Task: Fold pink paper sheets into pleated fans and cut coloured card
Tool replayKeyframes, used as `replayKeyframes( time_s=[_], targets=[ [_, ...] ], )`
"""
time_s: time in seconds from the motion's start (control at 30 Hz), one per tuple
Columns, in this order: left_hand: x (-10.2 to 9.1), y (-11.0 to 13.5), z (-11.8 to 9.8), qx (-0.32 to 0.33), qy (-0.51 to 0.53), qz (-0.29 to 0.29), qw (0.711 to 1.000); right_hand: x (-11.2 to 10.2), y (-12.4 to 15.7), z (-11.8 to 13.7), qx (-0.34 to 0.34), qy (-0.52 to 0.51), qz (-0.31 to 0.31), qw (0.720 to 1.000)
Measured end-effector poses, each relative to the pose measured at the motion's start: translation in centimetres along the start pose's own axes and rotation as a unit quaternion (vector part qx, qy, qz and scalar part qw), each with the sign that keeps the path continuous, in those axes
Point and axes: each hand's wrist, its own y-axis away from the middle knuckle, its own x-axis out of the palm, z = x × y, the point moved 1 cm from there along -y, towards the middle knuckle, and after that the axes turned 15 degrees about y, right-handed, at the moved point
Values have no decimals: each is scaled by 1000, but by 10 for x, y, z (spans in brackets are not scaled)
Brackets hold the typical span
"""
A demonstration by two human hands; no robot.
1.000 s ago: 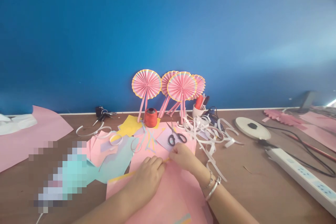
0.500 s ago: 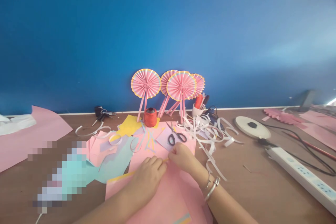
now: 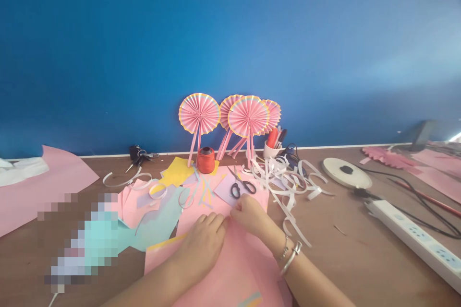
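My left hand rests over the far edge of a pink paper sheet, fingers together and bent down onto it; its thumb is hidden. A yellow strip borders that edge to the left of the hand. Close beside it, my right hand is closed in a pinch at the same edge, and the fingertips hide most of what they grip. Scissors with black handles lie just beyond the right knuckles on a lilac paper piece. Yellow and blue strips are scattered farther left.
Several pink pleated paper fans lean on the blue wall. A red thread spool stands before them. Curled white strips lie right, near a pen cup. Farther right are a round white device and a power strip.
The yellow bit that showed between my hands is now covered, as my left fingers have shifted very slightly. Otherwise the hands and the sheet stay in place.
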Motion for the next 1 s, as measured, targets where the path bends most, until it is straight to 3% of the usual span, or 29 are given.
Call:
replayKeyframes(
  time_s=[0.33, 0.5, 0.83, 1.0],
  targets=[
    [5, -6, -3, -20, -29, 8, 999, 2, 2, -3, -17, 120, -49, 991],
    [9, -5, -1, -13, -30, 5, 999, -2, 5, -1, -1, 152, -35, 988],
    [11, -1, 2, 3, -13, -12, 1000, 2, 3, -6, -17, 133, -41, 990],
    [15, 3, 9, -10, 87, -95, 992, -3, 3, -5, -37, 41, -109, 992]
  ],
)
